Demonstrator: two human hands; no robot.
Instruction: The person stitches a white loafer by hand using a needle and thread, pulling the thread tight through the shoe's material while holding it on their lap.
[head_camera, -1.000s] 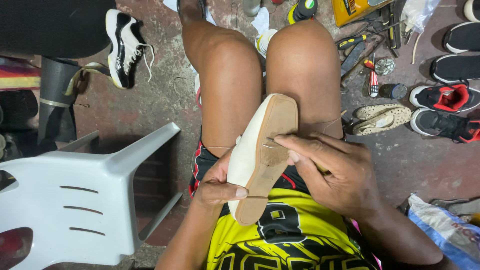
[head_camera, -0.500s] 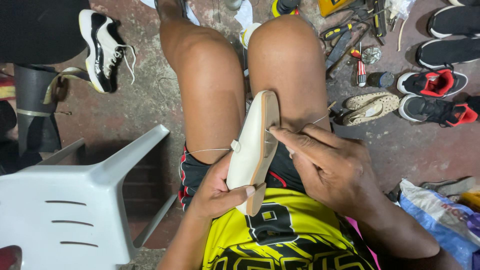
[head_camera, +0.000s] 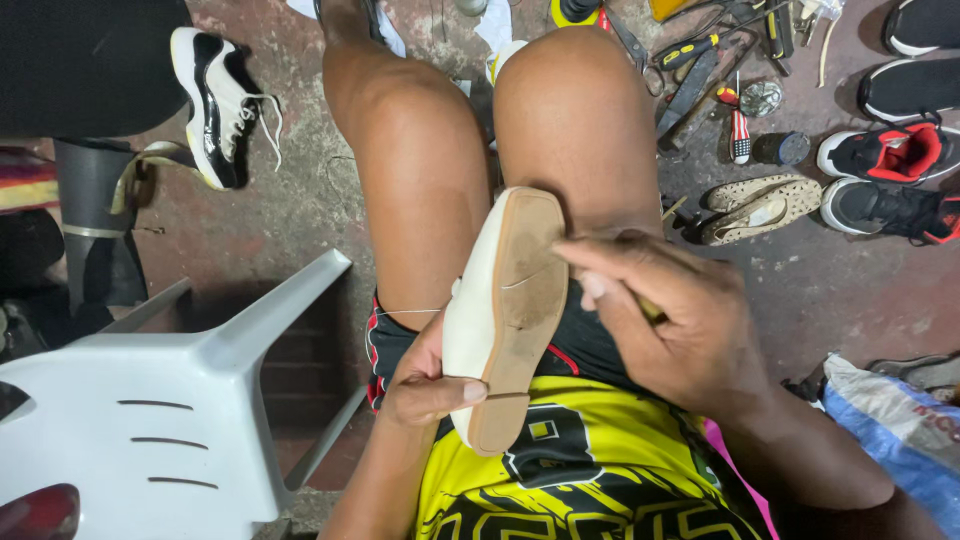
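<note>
A white chair (head_camera: 150, 420) fills the lower left, a black-and-white sneaker (head_camera: 220, 105) lies upper left. At centre, the left hand (head_camera: 425, 385) is closed around the shoe (head_camera: 505, 310), thumb on the sole's edge, sole up over the lap. The right hand (head_camera: 690, 320) is curled, pinching something thin at the sole's right edge; thread (head_camera: 410, 312) runs left. Stitching goes best with the shoe braced firmly and thread kept taut. Tools (head_camera: 720, 60) and shoes (head_camera: 890, 150) crowd the upper right.

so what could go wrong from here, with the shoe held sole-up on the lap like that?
The cream flat shoe with tan sole rests on bare thighs, pinched only at its lower edge by the left hand, so it could twist or slip. The right hand works close to bare skin. The thin thread across the thigh may snag.
</note>
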